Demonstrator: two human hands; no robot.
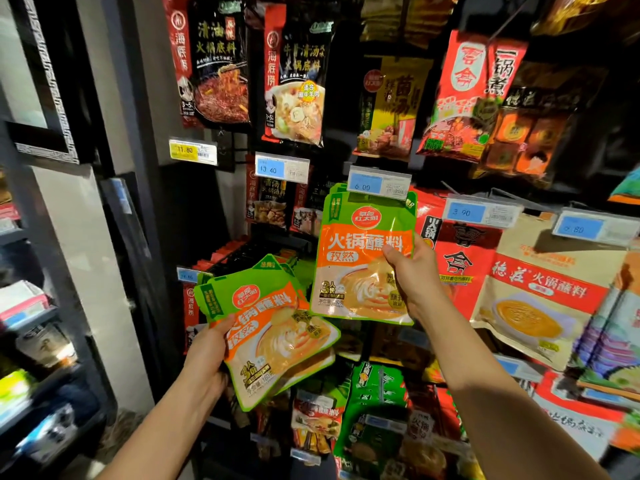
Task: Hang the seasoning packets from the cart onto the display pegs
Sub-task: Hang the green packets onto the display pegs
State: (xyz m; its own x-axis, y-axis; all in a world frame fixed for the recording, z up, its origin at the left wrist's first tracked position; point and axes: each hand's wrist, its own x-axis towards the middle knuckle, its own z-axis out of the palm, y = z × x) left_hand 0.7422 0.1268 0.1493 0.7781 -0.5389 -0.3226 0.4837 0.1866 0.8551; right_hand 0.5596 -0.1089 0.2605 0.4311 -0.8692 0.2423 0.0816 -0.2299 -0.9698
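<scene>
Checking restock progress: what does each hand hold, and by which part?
Left hand grips a packet stack by its left edge; right hand pinches an upright packet at its right edge.

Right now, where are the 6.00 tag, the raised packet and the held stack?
6.00 tag (365, 186): head view, blue panel.
raised packet (356, 251): head view, orange band.
held stack (277, 334): head view, front packet.

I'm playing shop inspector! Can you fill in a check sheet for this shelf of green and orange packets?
Surface: dark peg display rack, full of packets.
Job's things: green-and-orange plastic seasoning packet held up under the blue 6.00 price tag; stack of matching packets.
Clutter: red hanging packets, beige pouches.
Hands: right hand pinches the single packet; left hand grips the stack.
Cables: nothing seen.
Surroundings: dark-framed shelves of goods at left; cart not in view.
</scene>
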